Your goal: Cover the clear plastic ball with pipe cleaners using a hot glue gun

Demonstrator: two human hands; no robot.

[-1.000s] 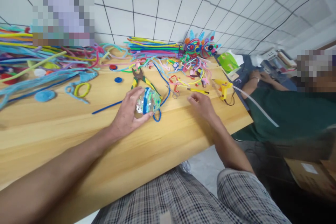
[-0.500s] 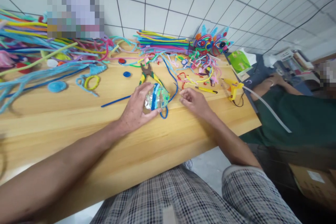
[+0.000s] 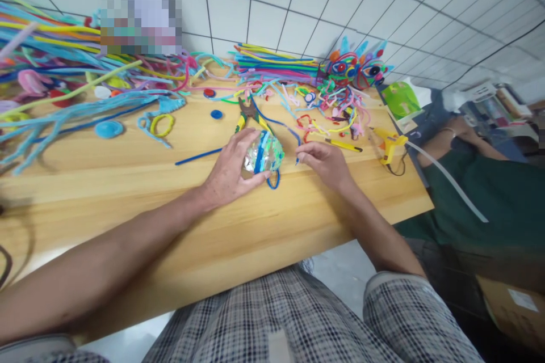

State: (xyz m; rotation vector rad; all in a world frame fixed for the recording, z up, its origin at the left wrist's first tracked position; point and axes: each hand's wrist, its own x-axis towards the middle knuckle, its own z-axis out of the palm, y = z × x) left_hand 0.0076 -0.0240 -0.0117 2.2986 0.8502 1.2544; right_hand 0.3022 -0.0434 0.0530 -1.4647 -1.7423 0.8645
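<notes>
My left hand [image 3: 230,165] is wrapped round a rounded, shiny clear-and-green ball [image 3: 272,154] banded with blue, holding it just above or on the table. In a pinch, the fingers of my right hand [image 3: 326,163] grip a blue pipe cleaner [image 3: 291,131] near its end. That pipe cleaner curves back towards the pliers. A blue loop [image 3: 273,181] hangs below the ball, and a straight blue piece [image 3: 198,156] sticks out left of my left hand. Just behind the ball lie pliers [image 3: 247,110] with yellow-green handles, partly hidden by my left hand.
A yellow cutter knife [image 3: 346,146] and a yellow glue gun [image 3: 390,144] lie to the right. Bundled pipe cleaners [image 3: 276,67] and colourful figures [image 3: 355,68] stand along the back. Light-blue strands [image 3: 93,113] cover the left. A person in green [image 3: 481,181] sits at right.
My right hand has closed on the blue pipe cleaner, which lay apart from its fingers before, and bent it to the right. My left hand still holds the ball. The view has shifted slightly.
</notes>
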